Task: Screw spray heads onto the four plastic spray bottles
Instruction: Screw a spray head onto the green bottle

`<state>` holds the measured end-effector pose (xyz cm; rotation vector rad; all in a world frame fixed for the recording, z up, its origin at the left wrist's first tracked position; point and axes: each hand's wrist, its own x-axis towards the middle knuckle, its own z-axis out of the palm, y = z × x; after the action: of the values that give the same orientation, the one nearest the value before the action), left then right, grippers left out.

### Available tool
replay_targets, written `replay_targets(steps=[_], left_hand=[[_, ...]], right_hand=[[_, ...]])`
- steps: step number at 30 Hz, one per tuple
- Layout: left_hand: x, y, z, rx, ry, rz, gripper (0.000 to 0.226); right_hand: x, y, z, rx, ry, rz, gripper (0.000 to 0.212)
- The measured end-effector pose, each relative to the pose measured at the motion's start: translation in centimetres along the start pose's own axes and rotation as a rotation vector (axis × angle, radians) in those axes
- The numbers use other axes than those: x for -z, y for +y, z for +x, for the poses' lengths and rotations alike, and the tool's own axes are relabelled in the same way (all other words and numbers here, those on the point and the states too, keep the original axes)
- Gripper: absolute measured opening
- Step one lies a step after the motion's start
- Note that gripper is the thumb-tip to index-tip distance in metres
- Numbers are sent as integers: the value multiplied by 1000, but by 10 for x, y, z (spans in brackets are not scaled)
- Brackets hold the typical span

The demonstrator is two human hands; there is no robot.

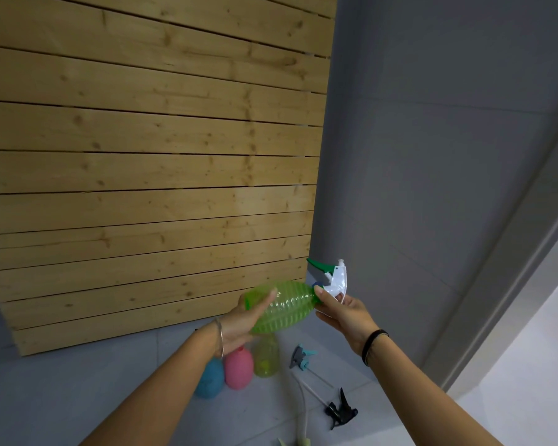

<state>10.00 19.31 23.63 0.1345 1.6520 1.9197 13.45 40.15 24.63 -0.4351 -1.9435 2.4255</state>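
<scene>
I hold a ribbed green bottle [284, 305] on its side in front of me. My left hand [239, 320] grips its base end. My right hand [339, 312] grips the white spray head [337, 280] with a green trigger, which sits at the bottle's neck. On the grey floor below stand a blue bottle [210, 379], a pink bottle [239, 370] and a yellow-green bottle [266, 358], all without heads. A grey and teal spray head [300, 355] and a black spray head [340, 410] lie to their right with their tubes.
A slatted wooden panel [149, 156] leans against the grey wall behind the bottles. A grey door frame [496, 252] runs down the right side. Another pale green piece [298, 441] shows at the bottom edge.
</scene>
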Motion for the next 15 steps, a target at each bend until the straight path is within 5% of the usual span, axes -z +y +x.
replay_targets(steps=[2,5,7,11,15], left_hand=[[-2,-1,-4,100,19,68,108],[3,-5,1,-81,186,247,95],[6,-2,2,-147,158,87,92],[3,5,-3,32,-15,-148,109],[-4,-1,4,-120,246,-56,91]], right_hand=[[-1,0,-1,7,-4,-30,30],[-3,-2,-1,14,5,-16,25],[-4,-5,-1,28,-1,6,18],[-10,-6,-3,45,-29,-30,15],[-18,-6,-3,71,38,-6,17]])
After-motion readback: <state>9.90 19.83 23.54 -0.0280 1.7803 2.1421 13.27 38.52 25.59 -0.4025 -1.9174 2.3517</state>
